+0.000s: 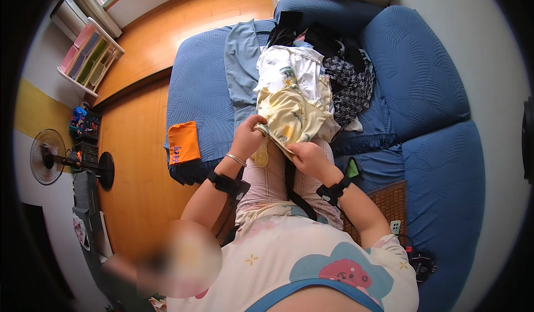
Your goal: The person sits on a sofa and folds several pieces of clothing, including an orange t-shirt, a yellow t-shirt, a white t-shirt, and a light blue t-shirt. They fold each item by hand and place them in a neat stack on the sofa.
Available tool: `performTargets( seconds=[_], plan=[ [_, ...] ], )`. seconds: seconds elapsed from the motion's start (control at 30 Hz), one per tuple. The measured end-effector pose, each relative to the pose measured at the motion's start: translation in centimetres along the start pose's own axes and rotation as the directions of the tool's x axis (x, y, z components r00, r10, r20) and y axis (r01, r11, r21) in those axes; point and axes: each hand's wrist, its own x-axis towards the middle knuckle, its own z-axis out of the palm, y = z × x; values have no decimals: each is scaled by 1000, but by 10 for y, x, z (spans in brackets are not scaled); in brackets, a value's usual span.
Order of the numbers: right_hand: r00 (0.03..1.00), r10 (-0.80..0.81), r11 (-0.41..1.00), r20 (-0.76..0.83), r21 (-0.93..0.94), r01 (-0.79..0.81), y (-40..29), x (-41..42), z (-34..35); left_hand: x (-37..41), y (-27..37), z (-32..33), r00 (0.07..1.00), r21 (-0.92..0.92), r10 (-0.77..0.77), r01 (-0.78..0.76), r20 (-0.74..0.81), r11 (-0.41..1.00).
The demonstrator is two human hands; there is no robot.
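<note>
A pale yellow printed garment [288,114] lies over my knees and the pile before me. Its near edge is pinched at the left by my left hand [250,134] and at the right by my right hand [308,157], with that edge stretched between them. Just beyond it lies a white shirt [288,68] with a printed flower design. Light blue trousers [242,61] are spread to the left of the shirt. A black-and-white patterned garment [350,86] and black clothes [323,39] lie to the right and behind.
A folded orange cloth [184,143] rests on the left edge of the blue-covered sofa [200,70]. On the floor at left stands a fan [48,157], with a drawer rack [89,57] farther off. A phone [395,227] lies at my right. A blurred person [183,257] is at lower left.
</note>
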Motion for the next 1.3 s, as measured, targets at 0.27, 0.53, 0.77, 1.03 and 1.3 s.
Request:
performTargets(
  seconds=[0.27,0.53,0.77,1.03,1.3],
  plan=[
    [995,-55,993,-78,99,63,-12,40,6,25,49,-19,995,-279,-98,90,-14,956],
    [948,167,977,-273,-80,-195,-28,77,6,41,79,-17,995,-267,-72,50,-73,963],
    [914,-36,987,-403,-155,-30,-22,141,-57,74,89,-67,979,-144,61,-90,-195,985],
    [976,104,919,-192,393,-21,-41,209,-87,82,127,-124,953,-118,171,-205,-250,972],
    [956,118,834,269,496,-243,-20,188,-59,56,105,-139,980,231,94,-52,-175,972]
  ],
)
